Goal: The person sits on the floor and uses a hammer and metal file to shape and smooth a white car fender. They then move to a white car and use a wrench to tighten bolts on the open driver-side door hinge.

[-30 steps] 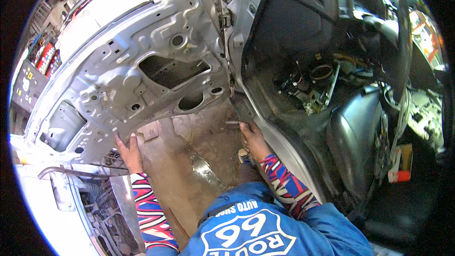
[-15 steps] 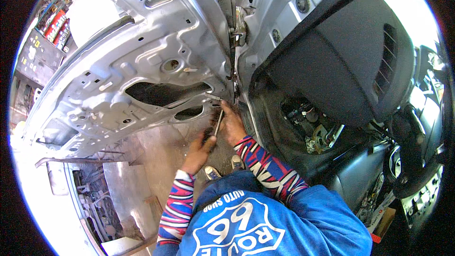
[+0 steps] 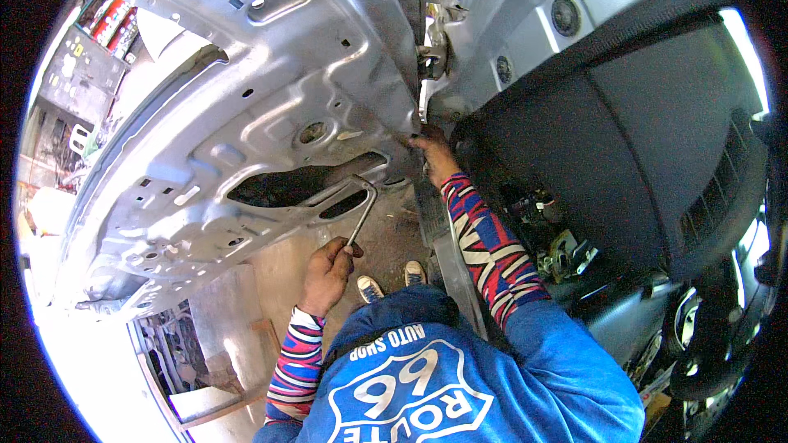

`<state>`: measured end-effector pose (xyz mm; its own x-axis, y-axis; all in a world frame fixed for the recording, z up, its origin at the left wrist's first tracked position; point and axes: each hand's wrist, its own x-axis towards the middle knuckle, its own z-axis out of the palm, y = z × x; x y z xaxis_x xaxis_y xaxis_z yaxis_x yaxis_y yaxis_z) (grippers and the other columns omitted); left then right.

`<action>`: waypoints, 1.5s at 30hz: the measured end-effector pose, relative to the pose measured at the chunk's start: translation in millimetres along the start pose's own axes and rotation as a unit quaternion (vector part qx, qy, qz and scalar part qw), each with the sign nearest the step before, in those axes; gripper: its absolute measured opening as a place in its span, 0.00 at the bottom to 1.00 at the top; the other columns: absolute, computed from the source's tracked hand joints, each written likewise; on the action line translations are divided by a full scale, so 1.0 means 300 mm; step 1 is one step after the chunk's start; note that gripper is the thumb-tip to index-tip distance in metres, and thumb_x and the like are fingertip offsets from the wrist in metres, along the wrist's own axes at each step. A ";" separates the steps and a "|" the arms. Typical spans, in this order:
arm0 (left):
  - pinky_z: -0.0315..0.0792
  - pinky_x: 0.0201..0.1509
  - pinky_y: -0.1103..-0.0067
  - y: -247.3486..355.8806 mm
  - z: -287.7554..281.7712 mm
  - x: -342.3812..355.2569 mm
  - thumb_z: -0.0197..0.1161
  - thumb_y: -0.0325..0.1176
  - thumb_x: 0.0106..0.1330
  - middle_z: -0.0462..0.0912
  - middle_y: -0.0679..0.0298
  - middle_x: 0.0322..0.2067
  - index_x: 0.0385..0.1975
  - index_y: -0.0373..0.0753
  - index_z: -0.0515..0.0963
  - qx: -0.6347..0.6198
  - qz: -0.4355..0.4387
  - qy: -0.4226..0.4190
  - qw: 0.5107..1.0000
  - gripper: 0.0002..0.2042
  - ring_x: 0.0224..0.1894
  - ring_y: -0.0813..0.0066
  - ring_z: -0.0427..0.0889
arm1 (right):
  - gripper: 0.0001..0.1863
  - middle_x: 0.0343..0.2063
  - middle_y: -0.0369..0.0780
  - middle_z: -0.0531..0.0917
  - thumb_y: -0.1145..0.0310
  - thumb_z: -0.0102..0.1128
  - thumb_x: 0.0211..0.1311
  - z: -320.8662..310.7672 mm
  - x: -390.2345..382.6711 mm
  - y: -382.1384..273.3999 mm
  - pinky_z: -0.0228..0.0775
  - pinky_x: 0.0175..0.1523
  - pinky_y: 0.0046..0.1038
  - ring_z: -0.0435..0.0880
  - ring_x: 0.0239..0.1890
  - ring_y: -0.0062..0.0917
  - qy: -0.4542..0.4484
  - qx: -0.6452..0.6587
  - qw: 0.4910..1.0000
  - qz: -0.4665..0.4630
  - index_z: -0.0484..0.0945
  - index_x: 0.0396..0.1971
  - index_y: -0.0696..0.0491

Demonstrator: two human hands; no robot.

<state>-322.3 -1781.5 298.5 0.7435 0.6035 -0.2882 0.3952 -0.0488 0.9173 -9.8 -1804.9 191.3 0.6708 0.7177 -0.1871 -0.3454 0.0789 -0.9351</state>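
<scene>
While the shirt (image 3: 566,377) bears lettering (image 3: 420,371), left fingers (image 3: 338,248) clasp a tool (image 3: 363,216), right fingers (image 3: 426,142) unclear.

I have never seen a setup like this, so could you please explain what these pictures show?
Gladly. There is no robot here: a person works with two bare hands. The view comes from the left one of two wide fisheye cameras worn on the head, looking down, so straight edges bend toward the rim.

The left hand holds a bent metal tool whose upper end is in front of a silver car door with cut-out holes. The right hand is up at the door's hinge-side edge; whether it grips anything is hard to tell.

Below, two shoes stand on the floor. To the right is black interior trim.
</scene>
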 end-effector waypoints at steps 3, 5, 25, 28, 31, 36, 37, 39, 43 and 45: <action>0.65 0.28 0.77 0.010 -0.037 0.045 0.50 0.32 0.72 0.73 0.64 0.20 0.33 0.33 0.79 0.029 -0.003 0.002 1.000 0.12 0.23 0.77 0.70 | 0.28 0.52 0.40 0.77 0.67 0.64 0.49 0.019 0.033 -0.012 0.68 0.59 0.38 0.74 0.53 0.36 -0.020 0.121 0.983 0.133 0.74 0.54 0.53; 0.66 0.29 0.76 0.024 -0.048 0.075 0.50 0.31 0.71 0.75 0.61 0.21 0.34 0.33 0.79 0.051 -0.030 0.002 0.998 0.11 0.24 0.74 0.72 | 0.28 0.54 0.40 0.76 0.67 0.65 0.49 0.024 0.053 -0.003 0.67 0.60 0.38 0.74 0.54 0.36 -0.016 0.139 0.975 0.174 0.74 0.55 0.52; 0.69 0.49 0.62 0.349 -0.517 -0.053 0.41 0.56 0.74 0.77 0.52 0.40 0.31 0.32 0.70 0.424 0.390 0.484 0.658 0.27 0.44 0.55 0.73 | 0.35 0.52 0.49 0.80 0.60 0.70 0.47 -0.027 0.289 -0.138 0.68 0.61 0.36 0.79 0.54 0.42 -0.214 -0.366 0.903 0.070 0.74 0.56 0.59; 0.69 0.52 0.58 0.304 -0.523 -0.055 0.38 0.60 0.73 0.76 0.55 0.36 0.23 0.36 0.66 0.371 0.378 0.527 0.665 0.30 0.44 0.53 0.74 | 0.37 0.53 0.51 0.79 0.58 0.70 0.46 -0.018 0.312 -0.135 0.67 0.62 0.37 0.78 0.54 0.44 -0.241 -0.457 0.854 0.059 0.74 0.55 0.62; 0.69 0.51 0.55 0.294 -0.529 -0.060 0.40 0.59 0.73 0.75 0.56 0.33 0.19 0.38 0.65 0.361 0.427 0.499 0.662 0.29 0.44 0.52 0.74 | 0.36 0.54 0.51 0.79 0.56 0.70 0.46 0.000 0.330 -0.120 0.66 0.62 0.37 0.77 0.55 0.45 -0.216 -0.502 0.833 0.085 0.75 0.54 0.62; 0.70 0.50 0.54 0.309 -0.530 -0.062 0.42 0.59 0.73 0.75 0.56 0.32 0.17 0.38 0.65 0.356 0.427 0.504 0.661 0.30 0.43 0.52 0.74 | 0.33 0.53 0.50 0.80 0.58 0.71 0.48 0.009 0.308 -0.084 0.66 0.63 0.35 0.78 0.55 0.42 -0.193 -0.473 0.859 0.008 0.76 0.53 0.61; 0.70 0.50 0.54 0.311 -0.527 -0.065 0.42 0.59 0.73 0.75 0.56 0.32 0.17 0.38 0.65 0.366 0.419 0.498 0.665 0.30 0.43 0.52 0.74 | 0.33 0.53 0.49 0.80 0.59 0.72 0.48 0.019 0.300 -0.068 0.66 0.62 0.35 0.78 0.54 0.41 -0.182 -0.468 0.865 -0.009 0.76 0.54 0.61; 0.70 0.51 0.55 0.315 -0.526 -0.073 0.41 0.60 0.73 0.76 0.56 0.33 0.17 0.38 0.65 0.384 0.398 0.494 0.671 0.31 0.44 0.52 0.74 | 0.33 0.53 0.48 0.80 0.60 0.73 0.48 0.024 0.293 -0.051 0.66 0.62 0.34 0.78 0.54 0.39 -0.169 -0.460 0.872 -0.014 0.75 0.54 0.61; 0.71 0.53 0.56 0.312 -0.530 -0.083 0.39 0.60 0.74 0.77 0.56 0.34 0.14 0.37 0.64 0.417 0.351 0.504 0.670 0.33 0.48 0.51 0.74 | 0.35 0.51 0.46 0.81 0.62 0.75 0.48 0.019 0.274 -0.036 0.68 0.60 0.31 0.79 0.52 0.34 -0.161 -0.347 0.923 0.036 0.74 0.56 0.61; 0.70 0.53 0.56 0.305 -0.535 -0.078 0.38 0.60 0.74 0.77 0.56 0.34 0.14 0.37 0.63 0.438 0.332 0.517 0.656 0.33 0.49 0.50 0.74 | 0.35 0.49 0.44 0.81 0.63 0.75 0.48 0.011 0.265 -0.040 0.69 0.58 0.30 0.79 0.51 0.31 -0.157 -0.318 0.934 0.047 0.73 0.56 0.61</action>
<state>-390.1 -1672.4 433.4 0.3234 0.4138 0.8510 0.6648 -0.7393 0.1069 45.7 -1746.5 188.5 0.3971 0.8760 -0.2737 0.1342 -0.3505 -0.9269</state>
